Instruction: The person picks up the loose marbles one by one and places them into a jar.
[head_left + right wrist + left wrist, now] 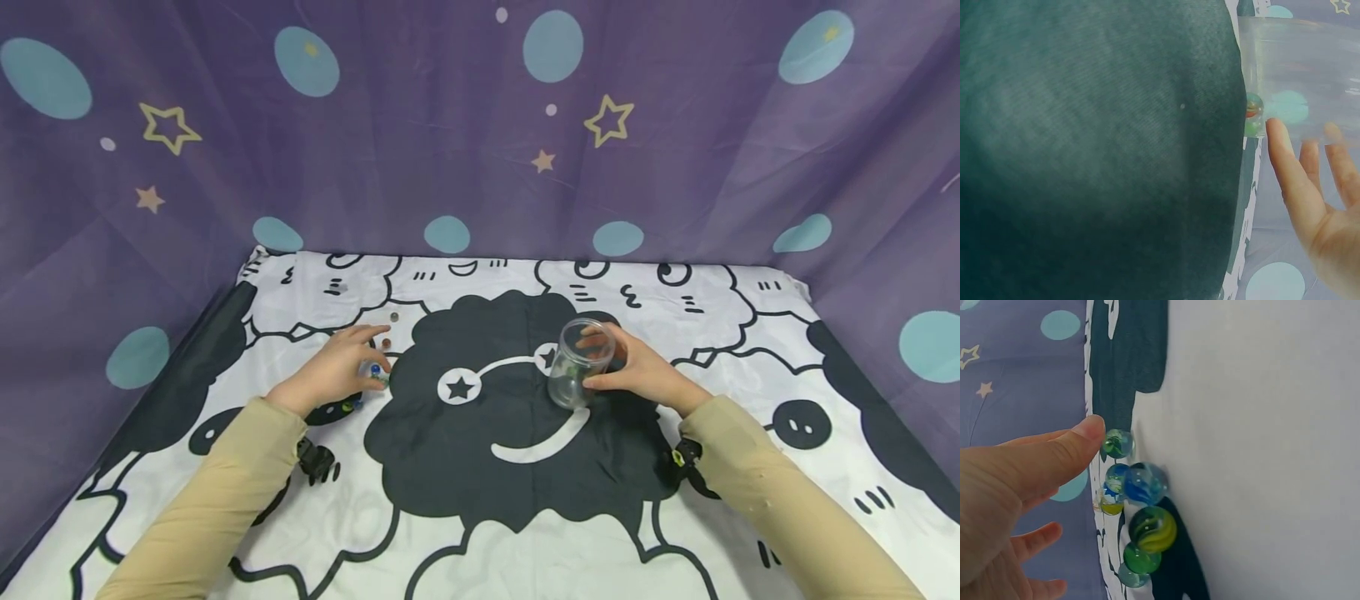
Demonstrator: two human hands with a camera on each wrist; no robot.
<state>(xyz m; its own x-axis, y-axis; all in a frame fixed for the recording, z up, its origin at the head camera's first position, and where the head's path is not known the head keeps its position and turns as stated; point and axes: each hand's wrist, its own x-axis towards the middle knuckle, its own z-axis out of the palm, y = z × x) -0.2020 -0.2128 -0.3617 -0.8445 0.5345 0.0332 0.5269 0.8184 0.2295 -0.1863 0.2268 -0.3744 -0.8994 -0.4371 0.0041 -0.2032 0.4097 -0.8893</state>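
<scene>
Several glass marbles, among them a blue one (1145, 484) and a yellow-green one (1153, 529), lie beside my left hand (335, 367). In the left wrist view my left thumb is at a green marble (1118, 444), the other fingers spread and uncurled; whether it touches is unclear. My right hand (645, 371) has its thumb and fingers round a clear jar (570, 375), which leans slightly. Marbles (1254, 105) show at the jar's bottom in the right wrist view, where my right hand (1316, 206) is beside the wall.
Two small dark marbles lie beyond my left fingers, one brown (386, 343) and one grey (394, 317). A patterned black-and-white cloth (525, 492) covers the table. Behind and at the sides hangs a purple curtain (450, 150).
</scene>
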